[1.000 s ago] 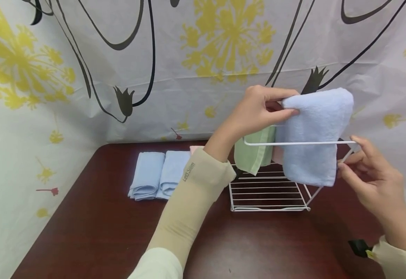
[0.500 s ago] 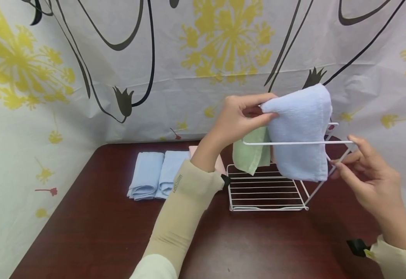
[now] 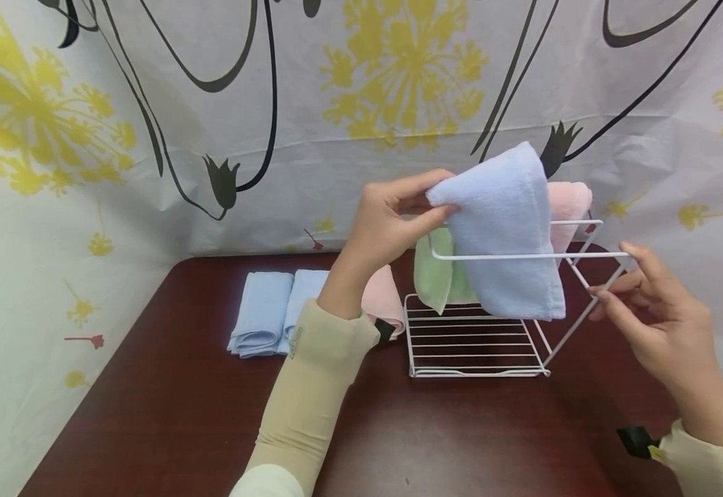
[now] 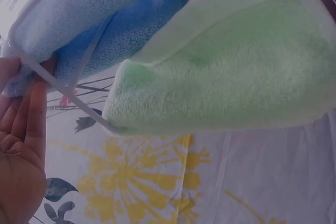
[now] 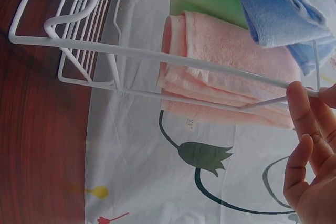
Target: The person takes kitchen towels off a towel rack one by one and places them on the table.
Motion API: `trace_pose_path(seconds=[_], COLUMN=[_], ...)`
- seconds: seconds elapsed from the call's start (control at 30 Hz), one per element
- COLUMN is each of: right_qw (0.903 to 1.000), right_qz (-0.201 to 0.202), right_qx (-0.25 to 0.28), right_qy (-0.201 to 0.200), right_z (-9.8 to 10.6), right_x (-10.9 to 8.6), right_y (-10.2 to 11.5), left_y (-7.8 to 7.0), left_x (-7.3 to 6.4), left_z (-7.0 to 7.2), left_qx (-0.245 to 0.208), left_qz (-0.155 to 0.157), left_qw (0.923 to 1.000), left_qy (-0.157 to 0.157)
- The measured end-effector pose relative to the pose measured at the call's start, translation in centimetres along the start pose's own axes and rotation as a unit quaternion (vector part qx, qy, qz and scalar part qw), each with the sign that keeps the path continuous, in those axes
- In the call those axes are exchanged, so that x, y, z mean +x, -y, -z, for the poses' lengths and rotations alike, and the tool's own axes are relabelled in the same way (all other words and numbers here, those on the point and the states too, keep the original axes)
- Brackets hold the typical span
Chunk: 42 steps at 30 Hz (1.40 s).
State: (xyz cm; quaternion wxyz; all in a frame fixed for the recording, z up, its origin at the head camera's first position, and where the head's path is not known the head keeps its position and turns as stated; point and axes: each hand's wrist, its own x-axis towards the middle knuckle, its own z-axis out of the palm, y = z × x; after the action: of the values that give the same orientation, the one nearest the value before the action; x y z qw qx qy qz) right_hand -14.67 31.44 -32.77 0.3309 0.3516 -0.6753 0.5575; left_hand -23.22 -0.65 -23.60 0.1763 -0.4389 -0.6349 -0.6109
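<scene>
A light blue towel (image 3: 501, 214) passes over the front top bar of a white wire rack (image 3: 479, 375), tilted, its lower part hanging below the bar. My left hand (image 3: 386, 217) pinches its upper left corner between thumb and fingers, as the left wrist view also shows with the blue towel (image 4: 94, 9) at the fingertips. At the rack's upper right corner, my right hand (image 3: 672, 321) holds the white frame with thumb and fingers. Behind the blue towel, a green towel (image 3: 432, 273) and a pink towel (image 3: 566, 207) hang at the rack's rear.
Left of the rack lie folded blue towels (image 3: 262, 307) and a folded pink towel (image 3: 383, 297), partly behind my left arm. Everything stands on a dark red-brown table (image 3: 150, 414). A patterned white cloth (image 3: 312, 186) hangs behind it.
My left hand has moved left, drawing the blue towel leftward along the front bar and tilting it. The pink towel behind has come into view. My right hand stays at the rack's corner.
</scene>
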Motion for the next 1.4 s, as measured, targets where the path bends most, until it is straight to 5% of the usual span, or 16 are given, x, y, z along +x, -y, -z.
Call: trace_pose_path(seconds=[0.67, 0.93, 1.4], right_qw=[0.9992, 0.9990, 0.9995], right_qz=[-0.003, 0.001, -0.002], right_qx=[0.038, 0.045, 0.032], right_qy=[-0.006, -0.006, -0.007], right_z=[0.1, 0.0, 0.1], right_x=[-0.2, -0.2, -0.2], right_y=[-0.4, -0.4, -0.4], left_y=[-0.9, -0.8, -1.1], left_x=[-1.6, -2.5, -4.1], left_z=[3.2, 4.6, 7.5], left_qx=[0.018, 0.008, -0.007], left_qz=[-0.087, -0.079, -0.101], left_qw=[0.9930, 0.9885, 0.9802], left_qy=[-0.077, -0.128, -0.170])
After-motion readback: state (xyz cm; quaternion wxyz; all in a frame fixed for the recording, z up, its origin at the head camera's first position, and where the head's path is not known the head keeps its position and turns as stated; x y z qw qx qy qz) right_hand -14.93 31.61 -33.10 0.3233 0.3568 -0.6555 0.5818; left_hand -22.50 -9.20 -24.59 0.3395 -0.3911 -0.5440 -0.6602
